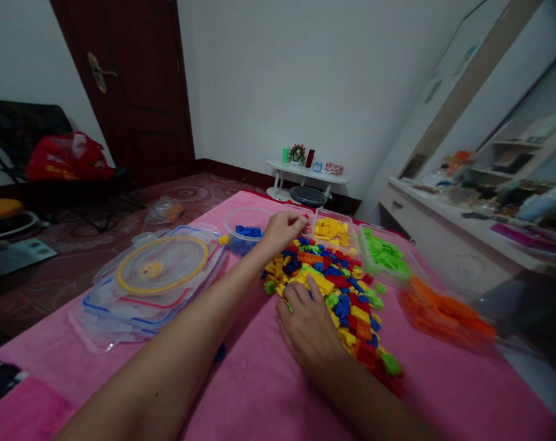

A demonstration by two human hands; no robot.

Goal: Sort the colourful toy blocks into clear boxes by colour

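A heap of mixed red, blue, yellow, green and orange plastic bricks [340, 288] lies on a pink cloth [259, 380]. My left hand [282, 229] reaches to the heap's far edge, fingers curled over bricks there; what they hold is hidden. My right hand [308, 321] rests at the heap's near left edge, fingers bent into the bricks. Behind the heap stand clear tubs: one with blue bricks [247, 231], one with yellow bricks [332, 228], one with green bricks [386, 254]. Orange bricks [438, 312] fill a tub at the right.
A stack of clear container lids [152, 275] lies on the cloth to the left. A dark door [131, 86], a chair with a red bag [67, 156], a small white side table [308, 174] and a cluttered white counter [484, 214] surround the area.
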